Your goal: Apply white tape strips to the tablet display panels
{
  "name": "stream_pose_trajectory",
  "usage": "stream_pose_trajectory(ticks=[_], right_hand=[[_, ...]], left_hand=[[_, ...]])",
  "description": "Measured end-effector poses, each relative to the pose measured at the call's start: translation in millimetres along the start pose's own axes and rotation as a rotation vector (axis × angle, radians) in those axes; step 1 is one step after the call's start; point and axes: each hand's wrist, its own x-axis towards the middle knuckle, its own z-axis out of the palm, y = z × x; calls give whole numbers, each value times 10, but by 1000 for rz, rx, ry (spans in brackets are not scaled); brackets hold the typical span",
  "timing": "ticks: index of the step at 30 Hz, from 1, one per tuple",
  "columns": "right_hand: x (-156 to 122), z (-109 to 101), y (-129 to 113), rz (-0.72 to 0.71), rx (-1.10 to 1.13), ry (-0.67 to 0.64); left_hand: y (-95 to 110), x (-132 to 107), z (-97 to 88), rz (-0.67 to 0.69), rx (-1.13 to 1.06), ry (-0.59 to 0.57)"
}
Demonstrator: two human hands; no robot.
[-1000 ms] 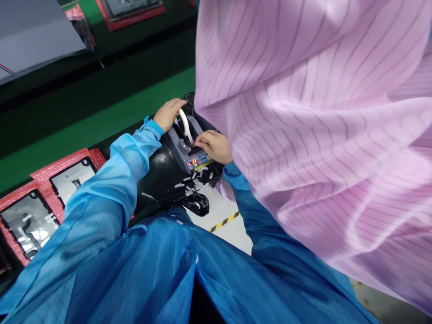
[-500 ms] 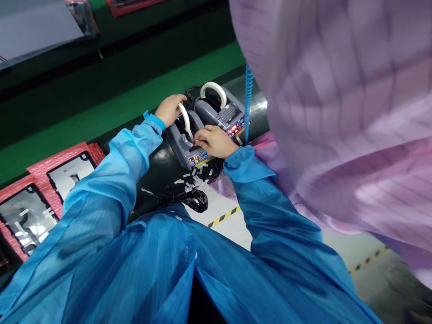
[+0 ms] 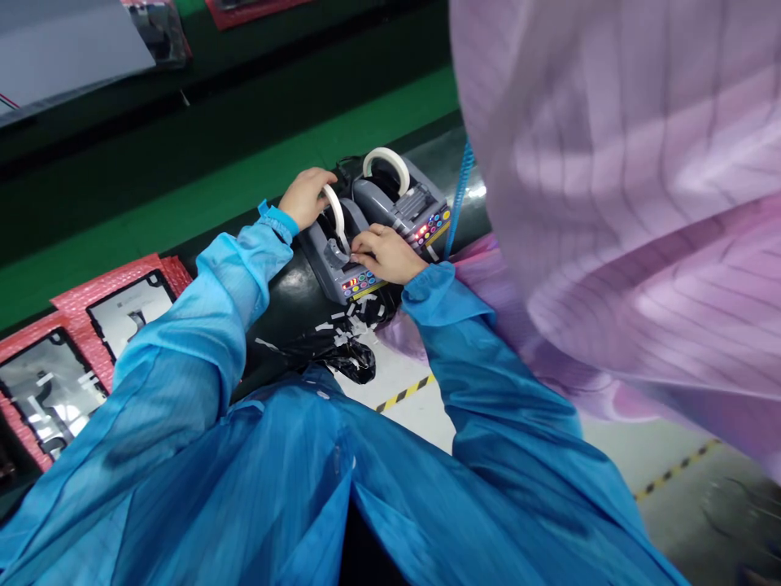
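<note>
My left hand (image 3: 307, 198) has its fingers curled over the top of a white tape roll (image 3: 335, 213), which sits upright in the nearer grey tape dispenser (image 3: 326, 267). At the front of that roll my right hand (image 3: 389, 253) pinches with thumb and forefinger near the dispenser's guide; what lies between the fingertips is too small to make out. Lit digits and coloured buttons show on the dispenser's front panel. Right beside it stands a second grey tape dispenser (image 3: 421, 203) holding another white tape roll (image 3: 403, 167).
Cut tape strips (image 3: 351, 325) lie scattered on a black plastic bag (image 3: 357, 362) below. At left, flat black-framed panels (image 3: 131, 309) rest on red bubble wrap (image 3: 73, 301). A person in a pink striped garment (image 3: 610, 203) fills the right side, near a coiled blue cord (image 3: 460, 195).
The pink garment and the blue cord have shifted slightly right in view. Both my hands stay nearly where they were, at the same tape roll.
</note>
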Motion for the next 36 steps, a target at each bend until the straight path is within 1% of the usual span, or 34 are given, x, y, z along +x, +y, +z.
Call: stream_pose_trajectory(ticks=[6, 12, 19, 24, 33, 36], right_hand=[[-6, 9, 65, -38, 56, 18], [6, -4, 56, -13, -9, -5], [11, -27, 22, 17, -41, -14], [12, -27, 9, 35, -74, -48], [3, -10, 51, -33, -54, -34], [-33, -35, 48, -68, -58, -41]], left_hand=[[-26, -21, 4, 7, 17, 13], [-1, -34, -2, 2, 53, 3], [64, -59, -37, -15, 147, -25], [89, -56, -48, -19, 164, -45], [41, -51, -46, 7, 140, -36], [60, -54, -55, -2, 154, -47]])
